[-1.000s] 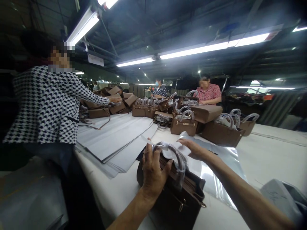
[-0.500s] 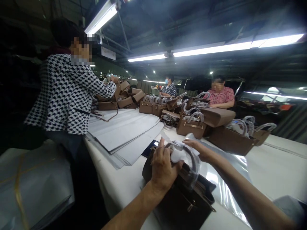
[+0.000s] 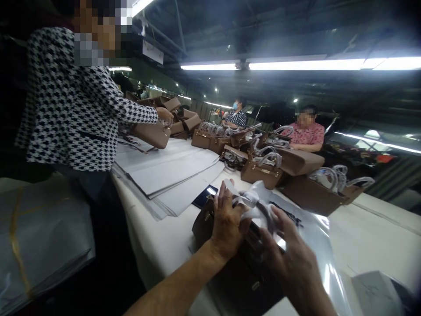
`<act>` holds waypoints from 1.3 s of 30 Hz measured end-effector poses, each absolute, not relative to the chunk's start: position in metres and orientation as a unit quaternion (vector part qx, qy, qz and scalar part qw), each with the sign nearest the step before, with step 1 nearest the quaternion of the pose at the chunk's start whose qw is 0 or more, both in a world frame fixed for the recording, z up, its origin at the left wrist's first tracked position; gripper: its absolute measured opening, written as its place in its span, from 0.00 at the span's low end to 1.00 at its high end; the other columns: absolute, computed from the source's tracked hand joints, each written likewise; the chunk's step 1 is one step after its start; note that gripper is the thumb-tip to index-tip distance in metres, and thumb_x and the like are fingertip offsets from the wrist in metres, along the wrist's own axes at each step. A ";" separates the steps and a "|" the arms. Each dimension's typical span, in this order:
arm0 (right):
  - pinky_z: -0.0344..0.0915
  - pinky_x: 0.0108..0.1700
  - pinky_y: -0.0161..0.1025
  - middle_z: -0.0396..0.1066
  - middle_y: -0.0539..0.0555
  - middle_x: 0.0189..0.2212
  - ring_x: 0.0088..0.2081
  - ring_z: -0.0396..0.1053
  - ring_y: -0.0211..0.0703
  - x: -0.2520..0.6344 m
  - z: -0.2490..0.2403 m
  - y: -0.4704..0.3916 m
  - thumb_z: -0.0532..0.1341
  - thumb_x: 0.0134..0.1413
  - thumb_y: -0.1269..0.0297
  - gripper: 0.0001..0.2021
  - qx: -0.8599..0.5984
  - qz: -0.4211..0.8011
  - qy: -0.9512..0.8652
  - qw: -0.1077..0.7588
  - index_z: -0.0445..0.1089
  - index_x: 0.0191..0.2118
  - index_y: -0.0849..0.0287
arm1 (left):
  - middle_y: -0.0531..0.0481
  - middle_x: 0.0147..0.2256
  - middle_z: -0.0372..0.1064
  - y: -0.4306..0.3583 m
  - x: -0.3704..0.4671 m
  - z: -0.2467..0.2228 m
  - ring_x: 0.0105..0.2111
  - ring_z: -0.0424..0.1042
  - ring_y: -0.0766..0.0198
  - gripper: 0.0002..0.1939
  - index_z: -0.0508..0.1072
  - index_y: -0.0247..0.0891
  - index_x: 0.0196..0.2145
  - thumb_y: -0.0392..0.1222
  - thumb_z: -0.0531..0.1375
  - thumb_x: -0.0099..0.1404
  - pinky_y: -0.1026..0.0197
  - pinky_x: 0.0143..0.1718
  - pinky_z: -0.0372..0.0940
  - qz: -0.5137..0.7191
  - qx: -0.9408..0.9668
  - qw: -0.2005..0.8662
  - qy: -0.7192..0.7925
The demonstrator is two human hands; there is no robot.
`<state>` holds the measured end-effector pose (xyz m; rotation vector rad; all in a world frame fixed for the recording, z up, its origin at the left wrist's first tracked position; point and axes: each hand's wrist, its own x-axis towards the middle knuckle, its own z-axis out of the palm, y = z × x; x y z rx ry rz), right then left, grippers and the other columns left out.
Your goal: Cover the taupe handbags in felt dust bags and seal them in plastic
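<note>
A dark brown handbag (image 3: 253, 283) lies on the table right in front of me. White wrapping (image 3: 255, 204) covers its handle, and small gold-coloured fittings show on its body. My left hand (image 3: 226, 226) grips the bag's top edge at the handle's left side, fingers pointing up. On the other side my right hand (image 3: 292, 252) closes its fingers around the wrapped handle, slightly blurred. The bag's opening is partly hidden behind both hands. Under and beside the bag lies a clear plastic sheet or bag (image 3: 315, 232) with dark print on it.
Flat grey-white sheets (image 3: 177, 175) are stacked at left centre. A dark phone-like object (image 3: 204, 196) lies beyond the handbag. Several brown handbags (image 3: 263, 171) crowd the far side. A co-worker in a houndstooth jacket (image 3: 72, 101) holds a brown bag (image 3: 153, 131); two people sit farther back.
My right hand has come back from beyond the handle to its near right side and onto it. The co-worker at left has lowered an arm and now holds a bag.
</note>
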<state>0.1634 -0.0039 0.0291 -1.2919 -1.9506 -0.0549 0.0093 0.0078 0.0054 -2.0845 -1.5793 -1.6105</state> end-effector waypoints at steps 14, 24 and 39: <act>0.61 0.47 0.48 0.57 0.59 0.45 0.48 0.59 0.50 0.151 0.012 -0.003 0.49 0.53 0.63 0.17 -0.568 -0.081 -0.688 0.445 0.62 0.48 0.59 | 0.50 0.35 0.73 -0.110 -0.075 -0.049 0.51 0.63 0.53 0.09 0.72 0.37 0.36 0.32 0.52 0.62 0.35 0.58 0.44 -0.539 -0.746 0.140 -0.366; 0.61 0.39 0.42 0.67 0.55 0.36 0.38 0.64 0.48 0.167 0.005 0.015 0.51 0.49 0.66 0.13 -0.592 -0.002 -0.691 0.414 0.64 0.42 0.57 | 0.50 0.33 0.73 -0.131 -0.091 -0.099 0.48 0.66 0.57 0.12 0.72 0.39 0.35 0.36 0.49 0.65 0.43 0.58 0.48 -0.511 -0.749 0.119 -0.405; 0.55 0.32 0.38 0.65 0.53 0.24 0.27 0.64 0.45 0.178 0.012 0.067 0.48 0.48 0.70 0.10 -0.549 0.032 -0.750 0.367 0.61 0.37 0.59 | 0.40 0.45 0.64 -0.071 -0.056 -0.120 0.51 0.61 0.52 0.17 0.64 0.33 0.45 0.32 0.59 0.57 0.49 0.47 0.65 -0.442 -0.830 0.116 -0.318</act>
